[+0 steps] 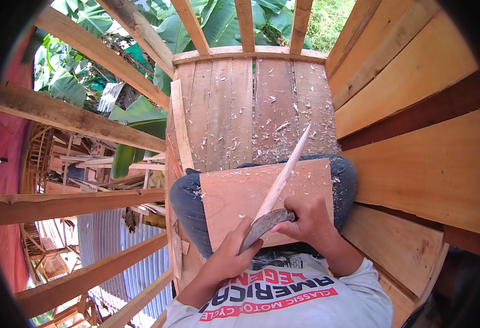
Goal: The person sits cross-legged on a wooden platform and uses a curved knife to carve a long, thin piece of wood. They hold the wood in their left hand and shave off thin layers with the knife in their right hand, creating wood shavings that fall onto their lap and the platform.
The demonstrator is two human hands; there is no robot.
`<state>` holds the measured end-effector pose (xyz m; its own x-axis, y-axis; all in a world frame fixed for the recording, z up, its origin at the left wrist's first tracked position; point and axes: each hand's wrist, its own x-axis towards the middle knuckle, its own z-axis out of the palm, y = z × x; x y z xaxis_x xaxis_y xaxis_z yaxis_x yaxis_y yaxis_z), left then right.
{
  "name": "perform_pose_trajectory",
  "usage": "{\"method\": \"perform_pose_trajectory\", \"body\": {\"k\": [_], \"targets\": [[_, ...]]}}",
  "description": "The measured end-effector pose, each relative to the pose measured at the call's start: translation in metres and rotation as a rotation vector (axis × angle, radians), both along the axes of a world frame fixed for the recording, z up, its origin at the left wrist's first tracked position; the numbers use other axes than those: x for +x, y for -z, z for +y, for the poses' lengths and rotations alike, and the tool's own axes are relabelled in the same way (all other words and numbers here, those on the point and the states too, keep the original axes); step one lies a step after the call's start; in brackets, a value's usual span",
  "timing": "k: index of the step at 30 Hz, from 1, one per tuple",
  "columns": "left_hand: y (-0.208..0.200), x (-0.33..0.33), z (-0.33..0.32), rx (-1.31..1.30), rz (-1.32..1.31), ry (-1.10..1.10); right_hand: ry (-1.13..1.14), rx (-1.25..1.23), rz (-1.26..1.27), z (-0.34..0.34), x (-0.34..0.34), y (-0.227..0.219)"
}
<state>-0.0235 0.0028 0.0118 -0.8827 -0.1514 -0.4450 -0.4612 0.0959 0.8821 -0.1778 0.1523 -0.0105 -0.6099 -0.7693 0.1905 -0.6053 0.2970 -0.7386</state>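
A pale, whittled wooden stick (284,175) slants away from me, tapering to a sharp point at its far end. My left hand (233,250) is closed at the stick's near end, which is hidden behind the blade and the fingers. A broad, dark knife blade (267,225) lies across the stick's lower part. My right hand (308,217) is wrapped round the knife's handle end, with the thumb toward the blade. The blade's left end reaches the fingers of my left hand. Beneath the stick, a flat wooden board (229,191) rests across my lap.
Wood shavings lie on the plank floor (212,117) and on the board. Spaced wooden slats (76,208) stand on the left, wide planks (414,169) on the right. A loose wood strip (181,126) leans at the left edge. Corrugated sheets (136,257) and banana leaves (218,27) show outside.
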Motion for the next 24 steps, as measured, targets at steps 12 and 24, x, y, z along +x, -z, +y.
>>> {"method": "perform_pose_trajectory", "body": {"k": [12, 24], "targets": [[0.003, -0.005, -0.002, 0.036, -0.005, -0.05, 0.348, -0.015, 0.019, -0.004, -0.055, 0.014], [0.007, -0.011, -0.001, -0.032, 0.082, 0.0, 0.053, -0.062, 0.138, -0.004, -0.022, 0.013]]}}
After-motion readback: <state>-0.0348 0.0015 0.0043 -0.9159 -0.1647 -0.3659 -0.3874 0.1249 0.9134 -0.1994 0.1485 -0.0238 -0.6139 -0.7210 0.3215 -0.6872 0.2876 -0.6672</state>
